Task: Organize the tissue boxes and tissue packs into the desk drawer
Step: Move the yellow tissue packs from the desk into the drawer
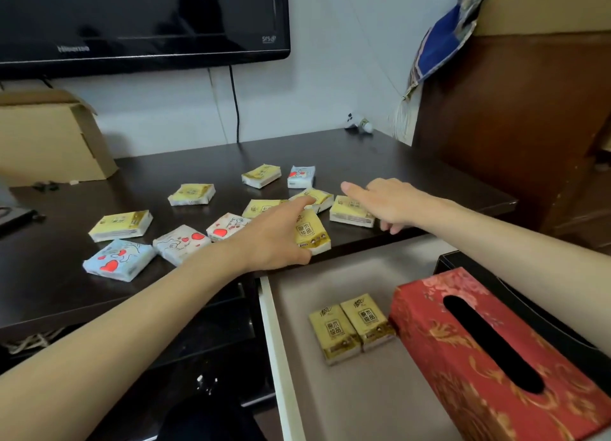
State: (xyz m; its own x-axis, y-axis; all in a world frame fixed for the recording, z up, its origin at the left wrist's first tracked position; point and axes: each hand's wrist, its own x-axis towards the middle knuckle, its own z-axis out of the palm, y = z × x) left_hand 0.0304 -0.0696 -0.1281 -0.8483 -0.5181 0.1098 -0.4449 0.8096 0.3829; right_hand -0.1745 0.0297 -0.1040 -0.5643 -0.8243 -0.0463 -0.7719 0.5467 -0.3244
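Note:
Several small tissue packs lie scattered on the dark desk (185, 162): yellow ones such as a pack (120, 225) at the left, and heart-printed ones such as a blue pack (119, 259). My left hand (274, 238) grips a yellow tissue pack (313, 233) at the desk's front edge. My right hand (386, 202) hovers with fingers spread over another yellow pack (351, 211) and holds nothing. Below the desk edge the drawer (271, 328) is pulled out. It holds two yellow packs (352, 326) side by side and a red patterned tissue box (489, 358).
A black box (562, 325) sits behind the red one at the drawer's right side. A cardboard box (49, 136) stands at the desk's back left under a television (139, 17). A tall brown cabinet (515, 116) borders the desk on the right.

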